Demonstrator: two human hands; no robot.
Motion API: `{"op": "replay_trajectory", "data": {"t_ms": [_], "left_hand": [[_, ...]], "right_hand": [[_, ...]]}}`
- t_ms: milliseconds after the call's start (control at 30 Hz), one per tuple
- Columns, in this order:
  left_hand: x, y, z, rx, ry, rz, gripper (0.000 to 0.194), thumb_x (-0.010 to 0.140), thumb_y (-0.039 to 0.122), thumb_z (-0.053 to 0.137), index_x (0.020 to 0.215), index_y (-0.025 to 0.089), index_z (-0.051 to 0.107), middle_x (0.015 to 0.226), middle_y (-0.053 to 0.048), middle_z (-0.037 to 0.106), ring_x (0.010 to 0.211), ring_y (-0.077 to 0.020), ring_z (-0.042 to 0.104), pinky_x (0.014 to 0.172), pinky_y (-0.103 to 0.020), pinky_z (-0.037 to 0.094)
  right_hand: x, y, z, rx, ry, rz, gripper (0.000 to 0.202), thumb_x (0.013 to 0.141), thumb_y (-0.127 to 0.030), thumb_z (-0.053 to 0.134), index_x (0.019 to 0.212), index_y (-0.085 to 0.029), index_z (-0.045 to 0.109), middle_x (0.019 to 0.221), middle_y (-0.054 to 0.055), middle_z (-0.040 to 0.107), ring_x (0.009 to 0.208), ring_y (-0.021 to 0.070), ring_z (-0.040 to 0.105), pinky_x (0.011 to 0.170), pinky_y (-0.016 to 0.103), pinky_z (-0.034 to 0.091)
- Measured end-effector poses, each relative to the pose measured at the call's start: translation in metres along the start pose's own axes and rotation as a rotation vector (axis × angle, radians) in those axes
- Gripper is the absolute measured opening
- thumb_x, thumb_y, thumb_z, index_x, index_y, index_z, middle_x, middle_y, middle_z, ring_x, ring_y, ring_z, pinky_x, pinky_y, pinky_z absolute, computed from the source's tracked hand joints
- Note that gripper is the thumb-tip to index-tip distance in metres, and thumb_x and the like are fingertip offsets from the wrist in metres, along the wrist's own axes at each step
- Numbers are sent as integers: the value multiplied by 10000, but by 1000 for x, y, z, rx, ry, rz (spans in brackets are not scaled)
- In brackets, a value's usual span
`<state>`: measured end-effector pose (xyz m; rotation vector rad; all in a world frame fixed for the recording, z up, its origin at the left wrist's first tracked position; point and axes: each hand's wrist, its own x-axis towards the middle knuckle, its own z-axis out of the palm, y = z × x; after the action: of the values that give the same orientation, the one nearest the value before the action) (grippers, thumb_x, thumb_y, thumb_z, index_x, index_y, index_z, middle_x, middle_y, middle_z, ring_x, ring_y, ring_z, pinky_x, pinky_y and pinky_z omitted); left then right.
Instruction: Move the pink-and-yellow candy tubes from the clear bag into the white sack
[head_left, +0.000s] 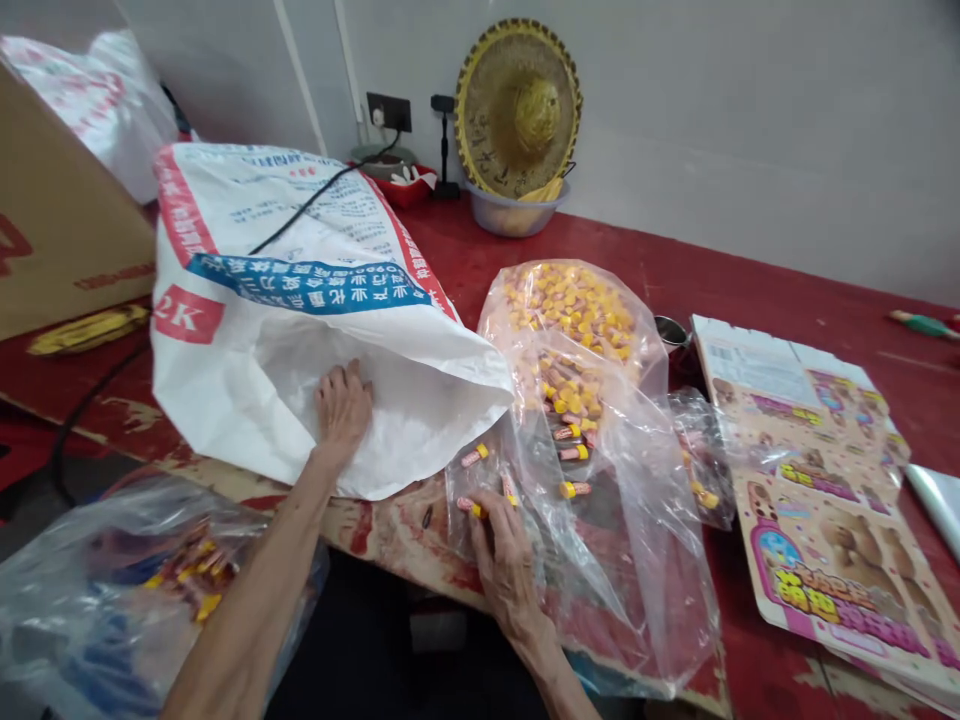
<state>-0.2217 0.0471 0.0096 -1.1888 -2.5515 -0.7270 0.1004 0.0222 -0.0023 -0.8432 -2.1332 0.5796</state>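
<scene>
My left hand (pixel 343 410) is inside the mouth of a big white woven sack (pixel 247 380), its back toward me and its fingers bent slightly apart against the inner wall. Nothing shows in it. My right hand (pixel 506 570) is low over a clear plastic bag (pixel 570 580), thumb and fingertips closing on a small pink tube with a yellow cap (pixel 468 506). Other such tubes lie near its fingers, among them one tube (pixel 474 456) just beyond. A large heap of yellow-capped tubes (pixel 570 310) fills the far part of the clear bag.
At the lower left hangs another clear bag (pixel 67 580) with some tubes. Printed cardboard sheets (pixel 840 540) lie on the right of the red table (pixel 630 250). A straw hat (pixel 517 110) leans in a basin (pixel 510 215) at the wall. A carton (pixel 60 210) stands left.
</scene>
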Motion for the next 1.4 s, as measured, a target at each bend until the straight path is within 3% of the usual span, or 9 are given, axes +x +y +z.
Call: {"op": "replay_trajectory", "data": {"t_ms": [133, 267, 333, 467, 667, 833, 1000, 1200, 1400], "left_hand": [[-5, -16, 2, -66, -114, 183, 341, 994, 227, 385, 1148, 142, 677, 1093, -195, 674, 1094, -363, 631, 1041, -572, 515], [-34, -24, -16, -248, -254, 428, 291, 1021, 306, 454, 1196, 220, 670, 1186, -123, 683, 1160, -285, 633, 1083, -468, 542], [-42, -30, -20, -286, -242, 404, 347, 992, 282, 479, 1293, 218, 639, 1303, -129, 645, 1263, -275, 602, 1101, -442, 546], [-39, -43, -15, -164, -157, 261, 395, 945, 210, 436, 1274, 177, 652, 1379, -184, 597, 1310, -330, 570, 1143, -528, 509], [-34, -52, -8, -123, -126, 259, 418, 892, 166, 451, 1267, 146, 635, 1401, -220, 577, 1336, -357, 553, 1164, -552, 486], [-37, -61, -22, -113, -105, 286, 268, 926, 166, 419, 1036, 171, 663, 1338, -229, 613, 1287, -359, 586, 1099, -542, 527], [-48, -37, -36, -234, -164, 423, 261, 1023, 271, 424, 975, 227, 677, 1007, -107, 711, 954, -264, 680, 928, -435, 581], [-63, -5, -20, -320, -89, 435, 302, 971, 238, 421, 1140, 198, 668, 1154, -124, 699, 1119, -261, 667, 996, -433, 579], [-60, -47, -35, -69, -43, 382, 430, 903, 151, 422, 1268, 173, 649, 1286, -163, 654, 1209, -306, 629, 1060, -493, 542]], "right_hand": [[3, 0, -3, -25, 146, -42, 249, 1114, -194, 500, 1317, -232, 639, 1137, 78, 761, 1080, 206, 742, 938, 342, 623], [6, 3, -1, -83, 58, -104, 284, 1101, -162, 488, 1315, -239, 659, 1136, 74, 770, 1068, 222, 747, 886, 359, 623], [7, 3, 0, -76, 11, -136, 281, 1109, -171, 479, 1306, -246, 665, 1124, 65, 774, 1036, 217, 750, 866, 352, 620], [9, 2, 1, -55, 82, -107, 277, 1121, -211, 507, 1368, -236, 630, 1143, 78, 766, 1061, 224, 742, 908, 362, 616], [12, 2, 3, -25, 6, -134, 206, 1140, -251, 497, 1200, -238, 693, 967, 42, 752, 839, 200, 712, 776, 331, 575], [14, 3, 4, -86, 56, -137, 263, 1161, -287, 431, 1140, -230, 687, 962, 45, 744, 830, 206, 688, 762, 335, 535], [15, 4, 7, -82, 65, -182, 229, 1150, -266, 452, 1092, -231, 671, 927, 30, 729, 794, 198, 666, 752, 321, 519], [9, 8, 16, -127, 77, -137, 211, 1124, -195, 460, 1079, -234, 662, 1018, 45, 718, 868, 207, 675, 844, 347, 566], [10, 6, 21, -78, 185, -134, 254, 1135, -176, 403, 1251, -213, 626, 1097, 80, 723, 979, 214, 706, 873, 347, 574]]}}
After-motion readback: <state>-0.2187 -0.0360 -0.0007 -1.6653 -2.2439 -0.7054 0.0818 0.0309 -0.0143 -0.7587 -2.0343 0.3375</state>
